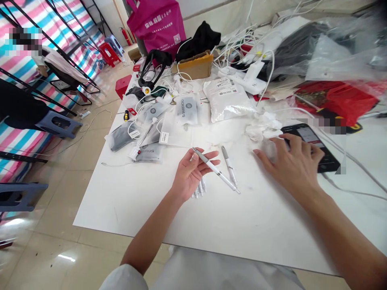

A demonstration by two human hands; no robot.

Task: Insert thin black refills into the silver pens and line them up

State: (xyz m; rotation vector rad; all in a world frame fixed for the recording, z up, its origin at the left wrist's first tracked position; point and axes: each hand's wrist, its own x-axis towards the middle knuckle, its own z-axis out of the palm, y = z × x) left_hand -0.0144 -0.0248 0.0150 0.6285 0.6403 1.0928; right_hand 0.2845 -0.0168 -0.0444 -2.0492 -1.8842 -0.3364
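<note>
Over the white table, my left hand point(191, 174) is closed on a white pen with a grey end point(216, 171), the pen slanting down to the right. Another grey-and-white pen point(229, 164) lies on the table just right of it. Several more pens point(199, 188) rest together below my left hand, partly hidden by it. My right hand point(294, 167) has its fingers spread, reaching over the left side of a black smartphone point(328, 159). Whether the fingertips touch the phone I cannot tell. Crumpled white tissue point(264, 127) sits by the fingertips.
Flat plastic packets point(187, 110), a white parcel bag point(228, 98) and tangled white cables point(232, 48) crowd the table's point(121, 201) far side. A magenta bag point(160, 28) stands behind. A grey cable point(356, 191) runs along the right. Another person point(38, 54) sits at far left.
</note>
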